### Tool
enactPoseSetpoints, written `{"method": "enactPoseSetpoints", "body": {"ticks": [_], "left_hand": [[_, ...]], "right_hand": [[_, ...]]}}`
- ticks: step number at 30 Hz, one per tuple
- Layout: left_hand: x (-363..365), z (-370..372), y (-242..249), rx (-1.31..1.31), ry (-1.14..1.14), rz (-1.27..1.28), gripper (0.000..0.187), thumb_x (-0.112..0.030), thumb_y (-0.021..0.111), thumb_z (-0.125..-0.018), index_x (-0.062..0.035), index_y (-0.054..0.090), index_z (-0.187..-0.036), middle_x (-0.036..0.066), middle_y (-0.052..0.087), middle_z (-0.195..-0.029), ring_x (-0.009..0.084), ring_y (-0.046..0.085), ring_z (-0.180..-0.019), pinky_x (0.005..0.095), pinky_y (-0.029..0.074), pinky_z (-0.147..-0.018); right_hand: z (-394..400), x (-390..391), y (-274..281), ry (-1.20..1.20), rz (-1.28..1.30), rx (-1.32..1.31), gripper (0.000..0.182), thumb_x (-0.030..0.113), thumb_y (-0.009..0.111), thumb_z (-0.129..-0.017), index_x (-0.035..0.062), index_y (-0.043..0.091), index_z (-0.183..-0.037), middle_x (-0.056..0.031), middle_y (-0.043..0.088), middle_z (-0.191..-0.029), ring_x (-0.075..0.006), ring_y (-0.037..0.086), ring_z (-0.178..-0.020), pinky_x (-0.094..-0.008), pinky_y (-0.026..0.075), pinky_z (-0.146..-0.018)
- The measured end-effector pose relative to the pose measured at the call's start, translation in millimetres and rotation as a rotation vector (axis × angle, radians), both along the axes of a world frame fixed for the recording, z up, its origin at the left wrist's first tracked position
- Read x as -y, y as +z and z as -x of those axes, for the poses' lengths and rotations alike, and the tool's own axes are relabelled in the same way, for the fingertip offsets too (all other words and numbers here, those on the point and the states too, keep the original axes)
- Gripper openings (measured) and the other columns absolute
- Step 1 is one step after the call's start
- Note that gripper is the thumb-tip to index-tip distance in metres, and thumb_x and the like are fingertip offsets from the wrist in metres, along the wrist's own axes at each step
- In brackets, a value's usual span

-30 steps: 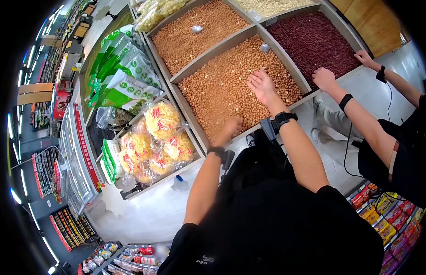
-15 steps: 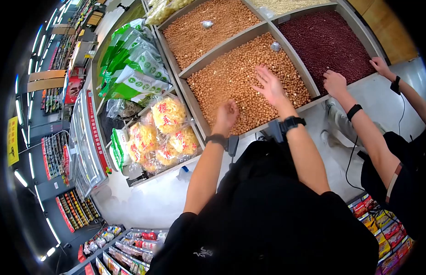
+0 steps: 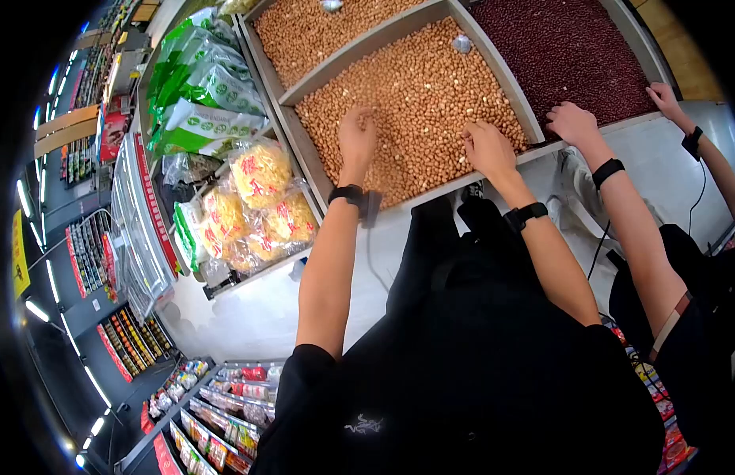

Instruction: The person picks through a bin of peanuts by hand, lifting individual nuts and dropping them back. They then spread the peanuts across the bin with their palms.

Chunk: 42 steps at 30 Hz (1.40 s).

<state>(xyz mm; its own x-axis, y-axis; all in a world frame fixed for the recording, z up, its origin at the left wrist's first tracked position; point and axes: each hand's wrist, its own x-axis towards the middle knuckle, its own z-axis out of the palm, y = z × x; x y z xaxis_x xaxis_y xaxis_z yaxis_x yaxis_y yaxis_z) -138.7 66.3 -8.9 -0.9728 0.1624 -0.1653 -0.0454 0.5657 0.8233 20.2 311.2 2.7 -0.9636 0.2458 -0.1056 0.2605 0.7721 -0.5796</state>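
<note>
Tan-brown shelled peanuts [image 3: 421, 111] fill the bin under both my hands. My left hand [image 3: 356, 136] is over the bin's left part, its fingers curled inward; whether anything is in them I cannot make out. At the right front of the bin my right hand [image 3: 491, 149] is low over the peanuts, fingers bent and drawn together, fingertips at the surface. What those fingers hold, if anything, is hidden. A small clear-and-grey lump [image 3: 461, 43] lies on the peanuts toward the back.
Wooden dividers [image 3: 336, 59] separate the bins. Dark red beans [image 3: 565, 55] fill the right bin, where another person's hands [image 3: 573, 124] rest at the edge. Bagged white fungus [image 3: 260, 176] and green-white packages [image 3: 213, 123] lie to the left.
My left hand has moved left and farther over the bin. My right hand has come toward the front edge, its spread fingers now bent together. The view has shifted slightly.
</note>
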Motion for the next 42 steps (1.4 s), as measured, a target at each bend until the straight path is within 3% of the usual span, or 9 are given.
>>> {"method": "enactPoseSetpoints", "body": {"ticks": [1, 2, 6, 15, 17, 23, 27, 30, 42], "left_hand": [[6, -4, -1, -0.404, -0.319, 0.402, 0.041, -0.024, 0.067, -0.093, -0.0031, 0.061, -0.128, 0.018, 0.061, -0.131, 0.0356, 0.052, -0.129, 0.0513, 0.042, -0.109], [9, -20, -6, -0.463, -0.272, 0.556, 0.048, -0.021, 0.074, -0.085, -0.0027, 0.061, -0.127, 0.019, 0.063, -0.128, 0.0393, 0.055, -0.123, 0.0514, 0.043, -0.106], [30, -43, -11, -0.58, -0.433, 0.573, 0.049, -0.021, 0.079, -0.079, -0.0099, 0.064, -0.124, 0.015, 0.057, -0.132, 0.0377, 0.053, -0.123, 0.0482, 0.044, -0.104], [39, -61, -5, 0.043, -0.715, 0.418, 0.04, -0.013, 0.082, -0.073, -0.0116, 0.067, -0.11, 0.014, 0.061, -0.112, 0.034, 0.06, -0.101, 0.0421, 0.051, -0.089], [41, -67, -19, 0.033, -0.833, 0.33, 0.037, -0.012, 0.082, -0.072, -0.0098, 0.07, -0.107, 0.015, 0.063, -0.101, 0.0337, 0.062, -0.095, 0.0418, 0.052, -0.085], [16, -79, -4, 0.377, -0.722, 0.235, 0.022, -0.008, 0.079, -0.079, -0.0071, 0.073, -0.1, 0.011, 0.069, -0.084, 0.0205, 0.066, -0.078, 0.0341, 0.052, -0.065], [-8, -80, 0, 0.534, -0.663, -0.015, 0.012, -0.009, 0.072, -0.09, -0.0026, 0.071, -0.101, 0.005, 0.068, -0.084, 0.0103, 0.062, -0.068, 0.0289, 0.051, -0.056], [-34, -77, 6, 0.572, -0.522, -0.241, 0.012, -0.007, 0.066, -0.095, 0.0005, 0.069, -0.105, 0.006, 0.069, -0.086, 0.0116, 0.063, -0.066, 0.028, 0.053, -0.057], [-11, -63, -18, 0.773, 0.223, -0.672, 0.02, -0.016, 0.056, -0.104, -0.0031, 0.063, -0.117, 0.006, 0.066, -0.088, 0.016, 0.064, -0.072, 0.0275, 0.054, -0.063]], "right_hand": [[2, 1, 3, -0.004, 0.025, 0.099, 0.017, 0.012, 0.065, -0.087, 0.0072, 0.067, -0.103, -0.0138, 0.066, -0.103, -0.0353, 0.064, -0.1, -0.0475, 0.052, -0.088], [5, 1, 6, 0.055, 0.05, 0.153, 0.025, 0.009, 0.071, -0.082, 0.0091, 0.067, -0.107, -0.0137, 0.063, -0.11, -0.035, 0.062, -0.106, -0.0472, 0.052, -0.091], [14, 20, 2, 0.237, 0.084, 0.171, 0.039, 0.014, 0.083, -0.072, 0.0117, 0.068, -0.107, -0.0129, 0.062, -0.111, -0.0336, 0.06, -0.113, -0.0459, 0.052, -0.091], [29, 45, -15, 0.464, 0.017, 0.44, 0.016, 0.004, 0.076, -0.073, 0.0048, 0.076, -0.089, -0.0213, 0.073, -0.098, -0.0377, 0.072, -0.095, -0.0462, 0.059, -0.08], [31, 47, -28, 0.441, -0.001, 0.433, 0.012, 0.004, 0.078, -0.068, 0.0108, 0.074, -0.077, -0.0125, 0.073, -0.084, -0.0329, 0.071, -0.085, -0.044, 0.057, -0.076], [40, 22, -11, 0.55, 0.246, 0.53, 0.014, 0.001, 0.077, -0.074, 0.0065, 0.079, -0.087, -0.0129, 0.076, -0.082, -0.025, 0.073, -0.077, -0.0371, 0.059, -0.069], [45, -5, -25, 0.34, 0.627, 0.678, 0.01, -0.002, 0.073, -0.085, -0.0003, 0.075, -0.095, -0.0112, 0.076, -0.088, -0.0179, 0.073, -0.074, -0.0312, 0.059, -0.065], [46, -19, -28, -0.026, 0.699, 0.322, 0.013, 0.005, 0.066, -0.097, -0.0019, 0.072, -0.105, -0.0103, 0.073, -0.085, -0.016, 0.071, -0.076, -0.0291, 0.058, -0.065], [52, -19, -34, -0.179, 1.082, 0.184, 0.016, -0.001, 0.061, -0.096, -0.0078, 0.069, -0.108, -0.0131, 0.071, -0.099, -0.02, 0.072, -0.084, -0.0293, 0.061, -0.075]]}}
